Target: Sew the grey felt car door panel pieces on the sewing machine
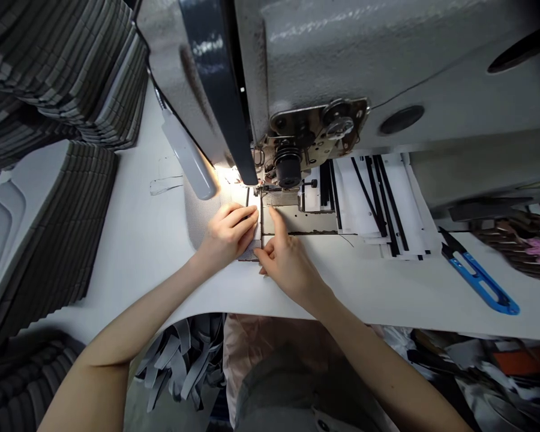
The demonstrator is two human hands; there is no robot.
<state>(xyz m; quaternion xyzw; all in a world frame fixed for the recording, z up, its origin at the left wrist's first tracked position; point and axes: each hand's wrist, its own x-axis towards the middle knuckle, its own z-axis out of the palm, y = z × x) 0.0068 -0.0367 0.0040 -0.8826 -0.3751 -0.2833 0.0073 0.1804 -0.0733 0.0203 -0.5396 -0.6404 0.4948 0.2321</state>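
The person works at a white sewing table (153, 288), both hands close together just in front of the sewing machine (387, 60). A gray mesh panel (206, 215) lies flat on the table, its edge reaching the needle plate (297, 219) beside the presser foot. The left hand (228, 235) rests on the panel, its fingers (245, 216) closed together and curled over the top, pressing down; whether the thumb pinches the cloth cannot be told. The right hand (288, 264) sits just beside it, open, with the index finger (275, 219) stretched out onto the needle plate and the other fingers bent near the panel's edge, gripping nothing. A lit lamp (189, 159) hangs over the left side of the work. White strips with black bands (378, 204) lie behind the plate, blue-handled snips (479, 282) lie to the right, and stacks of gray padded pieces (58, 240) sit to the left.
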